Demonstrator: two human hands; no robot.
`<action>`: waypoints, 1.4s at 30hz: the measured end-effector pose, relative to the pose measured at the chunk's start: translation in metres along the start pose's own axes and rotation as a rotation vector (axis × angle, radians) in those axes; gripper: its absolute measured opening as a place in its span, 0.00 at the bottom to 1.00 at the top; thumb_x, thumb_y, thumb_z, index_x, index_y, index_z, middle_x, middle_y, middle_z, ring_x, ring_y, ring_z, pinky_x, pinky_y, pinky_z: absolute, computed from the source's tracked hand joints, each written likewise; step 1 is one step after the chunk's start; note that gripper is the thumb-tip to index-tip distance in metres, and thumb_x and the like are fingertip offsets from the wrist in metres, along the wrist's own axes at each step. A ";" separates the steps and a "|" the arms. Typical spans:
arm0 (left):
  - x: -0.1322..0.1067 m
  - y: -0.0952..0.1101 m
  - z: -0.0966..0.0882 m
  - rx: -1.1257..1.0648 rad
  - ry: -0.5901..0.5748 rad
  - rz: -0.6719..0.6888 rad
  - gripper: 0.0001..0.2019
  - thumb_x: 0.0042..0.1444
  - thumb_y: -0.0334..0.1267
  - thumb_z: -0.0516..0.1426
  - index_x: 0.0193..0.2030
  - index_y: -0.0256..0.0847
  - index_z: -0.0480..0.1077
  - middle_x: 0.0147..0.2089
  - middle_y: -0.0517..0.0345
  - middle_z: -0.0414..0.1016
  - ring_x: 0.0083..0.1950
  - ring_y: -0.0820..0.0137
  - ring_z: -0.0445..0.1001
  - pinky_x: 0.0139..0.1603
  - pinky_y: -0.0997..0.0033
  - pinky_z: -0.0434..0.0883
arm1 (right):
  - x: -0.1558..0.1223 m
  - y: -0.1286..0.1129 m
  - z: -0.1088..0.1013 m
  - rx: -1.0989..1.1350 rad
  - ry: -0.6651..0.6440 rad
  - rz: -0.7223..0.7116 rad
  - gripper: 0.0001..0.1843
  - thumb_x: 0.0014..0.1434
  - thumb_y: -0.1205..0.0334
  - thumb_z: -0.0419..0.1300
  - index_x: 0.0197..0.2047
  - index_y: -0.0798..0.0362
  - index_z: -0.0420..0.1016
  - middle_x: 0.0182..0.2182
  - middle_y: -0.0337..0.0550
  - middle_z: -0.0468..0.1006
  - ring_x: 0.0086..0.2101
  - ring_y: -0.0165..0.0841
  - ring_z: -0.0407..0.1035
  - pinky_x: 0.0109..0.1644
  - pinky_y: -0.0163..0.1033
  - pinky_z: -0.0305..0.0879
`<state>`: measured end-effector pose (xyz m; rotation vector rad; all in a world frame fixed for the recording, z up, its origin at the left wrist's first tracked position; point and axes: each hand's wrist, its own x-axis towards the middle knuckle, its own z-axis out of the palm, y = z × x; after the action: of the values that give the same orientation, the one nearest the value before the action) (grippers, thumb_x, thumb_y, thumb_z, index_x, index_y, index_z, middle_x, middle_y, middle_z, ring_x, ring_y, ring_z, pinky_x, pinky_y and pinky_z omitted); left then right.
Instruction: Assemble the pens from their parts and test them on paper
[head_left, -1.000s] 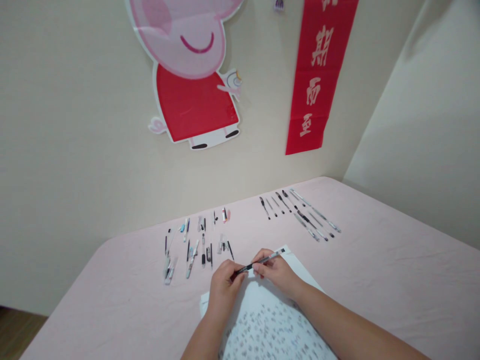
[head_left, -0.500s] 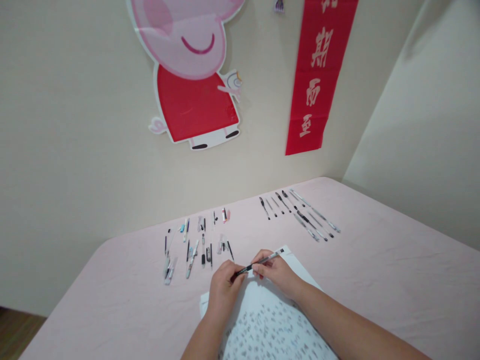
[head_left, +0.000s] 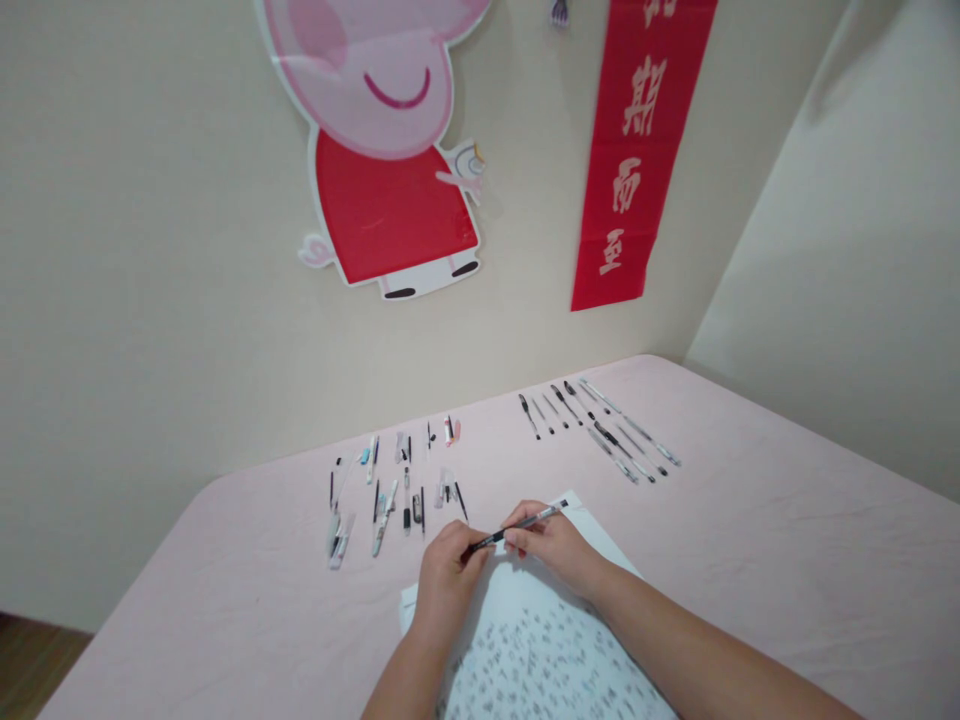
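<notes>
A pen [head_left: 537,517] with a clear barrel and a dark front part is held between my two hands, tilted up to the right. My left hand [head_left: 451,562] pinches its dark lower end, and the tip is hidden by the fingers. Around the middle of the barrel, the fingers of my right hand [head_left: 551,543] are closed. Both hands are just over the top part of a white sheet of paper [head_left: 517,590], whose lower part carries many small dark marks.
Left of the paper lie several pen parts, such as barrels, caps and refills [head_left: 407,500], in small groups. Several whole pens [head_left: 630,450] lie in rows at the back right. The pink-covered surface [head_left: 750,560] meets a wall with a cartoon pig cutout [head_left: 397,215] and a red banner [head_left: 622,200].
</notes>
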<state>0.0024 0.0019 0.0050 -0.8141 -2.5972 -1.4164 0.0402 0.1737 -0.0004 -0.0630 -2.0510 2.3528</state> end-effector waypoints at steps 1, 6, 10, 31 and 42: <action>0.000 0.000 0.000 -0.001 0.003 0.000 0.07 0.49 0.33 0.56 0.27 0.40 0.76 0.24 0.57 0.71 0.28 0.69 0.69 0.29 0.72 0.64 | 0.000 0.000 0.000 0.008 0.003 0.003 0.14 0.46 0.54 0.67 0.29 0.55 0.73 0.22 0.37 0.74 0.24 0.28 0.65 0.31 0.35 0.61; -0.001 0.001 0.001 0.005 0.012 0.001 0.07 0.49 0.33 0.56 0.28 0.40 0.76 0.25 0.57 0.71 0.28 0.69 0.69 0.29 0.72 0.64 | 0.000 0.002 0.001 0.029 -0.001 0.005 0.14 0.46 0.54 0.68 0.29 0.55 0.73 0.21 0.38 0.75 0.24 0.28 0.66 0.31 0.36 0.62; -0.001 0.001 0.001 0.007 0.016 0.001 0.07 0.49 0.33 0.56 0.27 0.41 0.76 0.24 0.57 0.71 0.27 0.70 0.69 0.28 0.72 0.64 | 0.001 0.001 0.001 0.017 0.002 0.003 0.14 0.45 0.54 0.68 0.28 0.55 0.73 0.21 0.38 0.76 0.23 0.28 0.67 0.30 0.36 0.62; 0.000 -0.002 0.002 0.002 -0.007 -0.012 0.06 0.50 0.33 0.56 0.28 0.40 0.76 0.26 0.57 0.72 0.29 0.69 0.70 0.29 0.72 0.64 | 0.002 0.001 0.002 0.027 -0.035 -0.003 0.15 0.47 0.52 0.67 0.29 0.55 0.71 0.21 0.38 0.75 0.23 0.28 0.67 0.30 0.36 0.63; 0.002 -0.007 0.003 0.004 0.005 -0.049 0.06 0.51 0.34 0.55 0.29 0.40 0.73 0.28 0.57 0.72 0.31 0.68 0.70 0.31 0.70 0.65 | 0.002 -0.007 -0.004 0.035 0.025 -0.040 0.18 0.49 0.47 0.64 0.28 0.55 0.72 0.18 0.33 0.65 0.20 0.25 0.57 0.26 0.33 0.53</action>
<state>-0.0020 0.0023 -0.0016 -0.7508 -2.6324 -1.4232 0.0385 0.1784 0.0056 -0.0503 -1.9806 2.3515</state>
